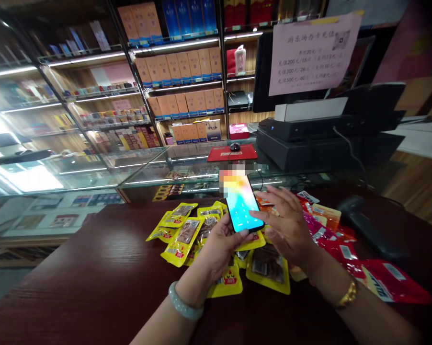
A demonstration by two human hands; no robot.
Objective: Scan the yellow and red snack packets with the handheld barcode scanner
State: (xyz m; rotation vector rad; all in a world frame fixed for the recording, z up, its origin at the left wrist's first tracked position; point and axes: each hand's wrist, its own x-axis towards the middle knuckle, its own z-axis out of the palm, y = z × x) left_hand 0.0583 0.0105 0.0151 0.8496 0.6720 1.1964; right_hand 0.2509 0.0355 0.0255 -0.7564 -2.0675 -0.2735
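A smartphone (242, 203) with a lit, colourful screen and a keypad is held up over the counter. My left hand (221, 242) grips its lower end, the thumb along the bottom edge. Over the screen's right side is my right hand (288, 225), its fingers spread and holding nothing; one fingertip is at the keypad. Beneath both hands lie several yellow snack packets (183, 239) with clear windows. Red and pink packets (345, 254) are spread to the right, partly behind my right hand and forearm.
A dark barcode scanner (369, 227) lies right of the packets on the brown counter (75, 282). Behind are a glass display case (147, 167), a mouse (234, 147) on a red mat, and a black till machine (331, 129). Shelves of boxes (183, 67) line the back wall.
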